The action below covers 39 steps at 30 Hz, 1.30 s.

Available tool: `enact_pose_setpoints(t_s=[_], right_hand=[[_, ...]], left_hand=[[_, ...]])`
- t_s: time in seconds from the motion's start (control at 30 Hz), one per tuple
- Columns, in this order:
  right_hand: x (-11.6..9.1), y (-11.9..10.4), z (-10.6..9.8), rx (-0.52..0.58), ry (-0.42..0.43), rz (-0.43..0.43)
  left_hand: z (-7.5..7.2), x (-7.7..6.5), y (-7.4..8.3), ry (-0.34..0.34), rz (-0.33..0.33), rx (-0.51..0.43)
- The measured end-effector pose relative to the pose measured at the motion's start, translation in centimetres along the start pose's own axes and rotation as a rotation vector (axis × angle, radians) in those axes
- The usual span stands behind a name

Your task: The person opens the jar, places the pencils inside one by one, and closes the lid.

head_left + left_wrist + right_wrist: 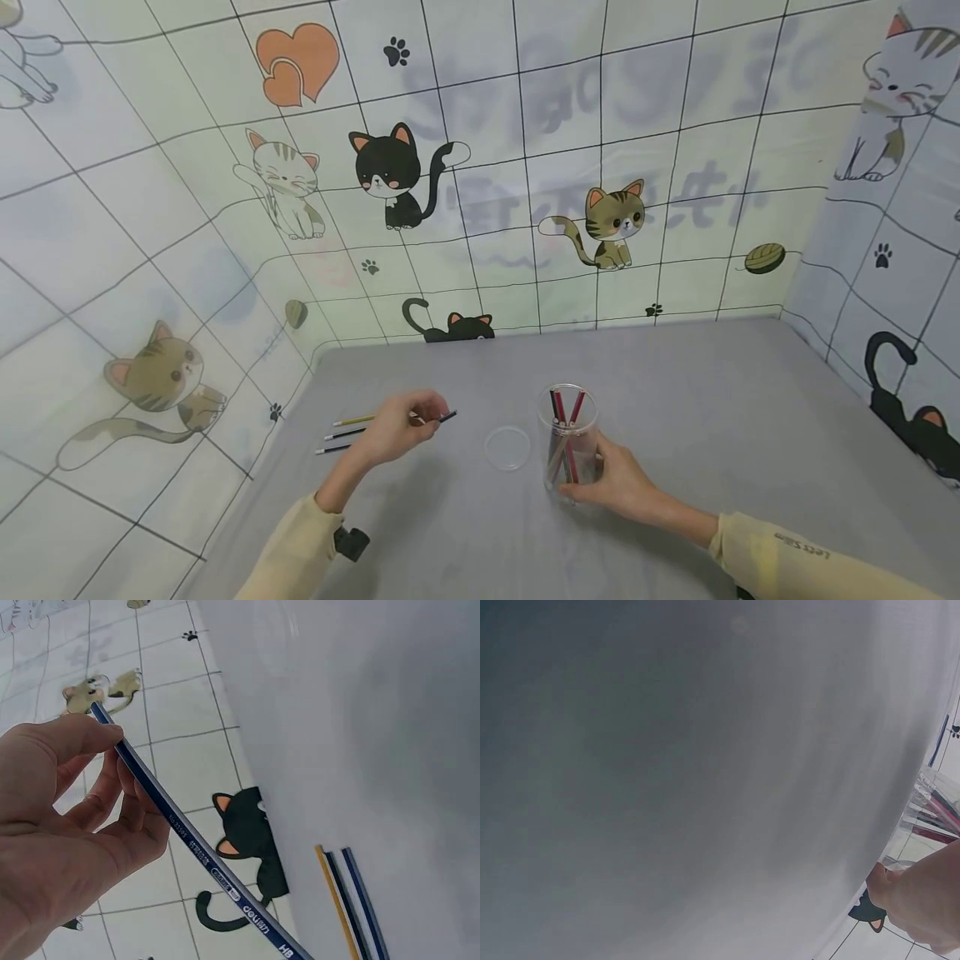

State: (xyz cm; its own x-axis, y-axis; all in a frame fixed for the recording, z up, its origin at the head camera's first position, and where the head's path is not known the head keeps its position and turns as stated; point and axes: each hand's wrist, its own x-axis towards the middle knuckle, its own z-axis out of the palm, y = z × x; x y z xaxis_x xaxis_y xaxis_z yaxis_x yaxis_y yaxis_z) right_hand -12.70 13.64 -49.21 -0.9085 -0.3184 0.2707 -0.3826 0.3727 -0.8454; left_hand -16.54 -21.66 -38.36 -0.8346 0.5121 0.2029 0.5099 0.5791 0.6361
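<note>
Grasps one upright clear cup (587, 447) low with right hand (626, 483), presumably for steadiness. Cannot count exactly the pencils inside (569, 458). Notes one clear disc (507, 448) between hands. Pinches one blue pencil (201, 840) near its end with left hand (397, 429), apparently freeing its length. Counts three loose pencils (347, 433) just beyond, on table (675, 400).

Your left hand (397, 427) pinches a dark blue hexagonal HB pencil (202, 851) near one end, above the table. Your right hand (626, 483) grips the lower part of a clear cylindrical jar (587, 440), which stands upright and open, with red and black pencils (576, 408) leaning inside. Left of it a clear round lid (507, 448) lies flat. Near your left hand, a yellow pencil (337, 900) and two dark blue pencils (365, 900) lie side by side.
</note>
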Motion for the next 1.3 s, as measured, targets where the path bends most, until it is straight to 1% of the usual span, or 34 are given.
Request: enact_pose_setpoints(t_s=[0.13, 0.27, 0.43, 0.63, 0.9, 1.1, 1.3], right_hand=[[0.0, 0.1, 0.1, -0.004, 0.002, -0.004], [0.0, 0.1, 0.1, 0.000, 0.002, -0.003], [0.0, -0.1, 0.0, 0.011, 0.004, -0.020], [-0.1, -0.1, 0.0, 0.021, 0.001, -0.019], [-0.1, -0.3, -0.1, 0.009, -0.017, 0.006], [0.0, -0.2, -0.1, 0.018, -0.033, 0.025], [-0.1, -0.4, -0.3, 0.050, -0.043, 0.019]], left_hand=[[-0.3, 0.7, 1.5, -0.002, 0.024, -0.007], [-0.7, 1.7, 3.6, -0.012, 0.064, -0.028], [-1.3, 3.5, 6.3, -0.026, 0.129, -0.058], [-1.7, 5.5, 9.6, -0.034, 0.225, -0.048], [-1.4, 7.8, 13.6, -0.089, 0.365, -0.096], [-1.0, 8.9, 16.3, -0.099, 0.448, -0.134], [-0.3, 9.8, 18.7, -0.111, 0.531, -0.177]])
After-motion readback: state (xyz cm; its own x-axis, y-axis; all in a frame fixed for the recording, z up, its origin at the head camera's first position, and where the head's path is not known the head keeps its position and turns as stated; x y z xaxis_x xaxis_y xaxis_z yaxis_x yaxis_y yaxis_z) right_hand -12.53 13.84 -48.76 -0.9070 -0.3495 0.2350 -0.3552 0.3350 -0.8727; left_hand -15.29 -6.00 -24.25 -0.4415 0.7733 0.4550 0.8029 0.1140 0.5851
